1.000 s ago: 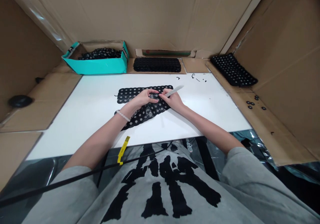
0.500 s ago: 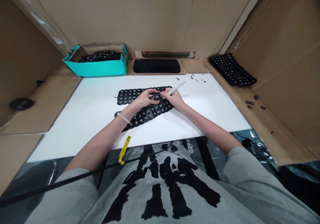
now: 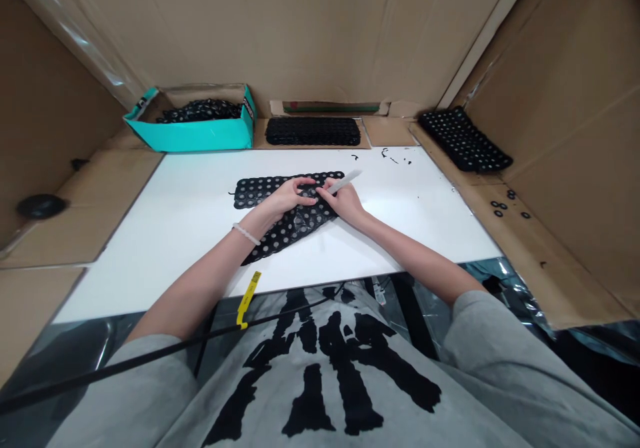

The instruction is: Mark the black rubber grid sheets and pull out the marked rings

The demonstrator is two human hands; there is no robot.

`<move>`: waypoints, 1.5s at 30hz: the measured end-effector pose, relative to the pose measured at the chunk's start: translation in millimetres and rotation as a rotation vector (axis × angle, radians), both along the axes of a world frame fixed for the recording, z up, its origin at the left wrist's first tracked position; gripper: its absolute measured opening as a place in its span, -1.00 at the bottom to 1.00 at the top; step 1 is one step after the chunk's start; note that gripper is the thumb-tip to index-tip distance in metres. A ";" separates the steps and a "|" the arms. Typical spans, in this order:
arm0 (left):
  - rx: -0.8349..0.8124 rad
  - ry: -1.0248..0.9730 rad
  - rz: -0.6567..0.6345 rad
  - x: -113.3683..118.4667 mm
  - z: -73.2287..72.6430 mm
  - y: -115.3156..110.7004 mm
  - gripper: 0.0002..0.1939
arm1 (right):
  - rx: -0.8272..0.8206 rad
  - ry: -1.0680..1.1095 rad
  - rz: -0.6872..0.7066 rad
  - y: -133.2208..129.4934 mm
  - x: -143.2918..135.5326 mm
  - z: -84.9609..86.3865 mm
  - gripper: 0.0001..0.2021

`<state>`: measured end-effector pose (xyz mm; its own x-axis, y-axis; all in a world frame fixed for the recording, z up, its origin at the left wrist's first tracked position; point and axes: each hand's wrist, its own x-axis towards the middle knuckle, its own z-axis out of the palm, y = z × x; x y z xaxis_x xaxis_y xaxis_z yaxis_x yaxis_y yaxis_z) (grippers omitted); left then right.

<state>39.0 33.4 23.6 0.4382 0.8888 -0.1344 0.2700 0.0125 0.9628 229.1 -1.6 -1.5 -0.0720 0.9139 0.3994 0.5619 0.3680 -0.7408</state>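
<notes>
Two black sheets with rows of grey dots lie on the white board; the nearer dotted sheet (image 3: 280,233) is slanted, partly over or against the farther one (image 3: 249,195). My left hand (image 3: 286,197) rests on these sheets, thumb and forefinger apart in a curve, the other fingers partly hidden. My right hand (image 3: 349,205) is closed round a white pen-like tool (image 3: 352,177), which slopes up to the right. Its lower end is at the sheets, close to my left fingertips; the tip is too small to make out.
Behind the white board (image 3: 175,235) stand a turquoise box (image 3: 200,136) of black dotted pieces and a black stack (image 3: 313,132). Another dotted sheet (image 3: 465,140) lies at right, near several small black rings (image 3: 499,206). Black scraps (image 3: 390,157) lie on the board. Cardboard walls surround it.
My right hand has shifted slightly left and down with the pen-like tool, which now leans lower. The nearer sheet's surface has shifted slightly; my left hand stays nearly in place.
</notes>
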 end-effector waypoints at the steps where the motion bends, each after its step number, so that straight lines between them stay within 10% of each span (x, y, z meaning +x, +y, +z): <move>1: 0.014 0.011 -0.038 -1.1 0.6 1.4 -0.32 | -0.012 0.000 -0.004 1.5 1.9 0.7 -0.69; 7: 0.353 0.349 -0.127 -6.6 1.7 8.1 -0.80 | -0.035 0.105 0.031 6.3 19.6 13.8 -0.68; 14: 0.620 0.453 0.040 6.4 2.5 -16.8 -0.83 | -0.117 0.263 0.052 -5.7 16.4 28.5 -0.66; 24: 0.349 0.313 0.103 8.6 -11.5 0.0 -0.76 | -0.351 0.424 0.121 0.6 11.8 19.1 -0.78; 36: 0.092 0.093 -0.087 -1.0 0.1 -1.1 -0.59 | -0.140 0.101 0.088 7.1 9.3 7.0 -0.81; 45: 0.347 0.294 -0.159 -0.8 -5.9 4.9 -0.62 | -0.211 0.138 0.220 13.6 21.8 9.0 -0.75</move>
